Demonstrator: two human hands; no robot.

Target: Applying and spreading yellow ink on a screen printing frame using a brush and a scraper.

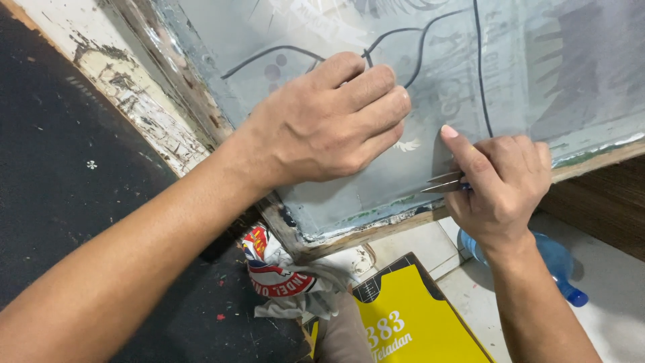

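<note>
At the centre of the head view, a pale grey-green printing screen stretched in a worn wooden frame (349, 236) is lying tilted across the picture, its mesh carrying faint printed shapes and thin dark curving lines (481, 74). The left hand (322, 124) is resting knuckles-up on the mesh, its fingers (376, 94) curling inward into a loose fist and pressing on the surface; whether anything is lying beneath them cannot be told. The right hand (504, 181) is sitting at the lower edge of the frame, its fingers closing around slim metal tweezers (443, 182) whose paired tips are pointing left over the mesh, while the thumb (463, 151) is extending straight with its nail near one dark line. The two hands are lying near each other but apart. Below the frame corner, a crumpled white cloth with red and blue print (282, 279) is lying just beside a yellow card with a black edge (410, 316). Behind the right wrist, a clear blue plastic bottle (557, 262) is lying on a white tiled floor (605, 316). To the left, a dark speckled surface (60, 168) is bordering a strip of peeling white paint (134, 94).
</note>
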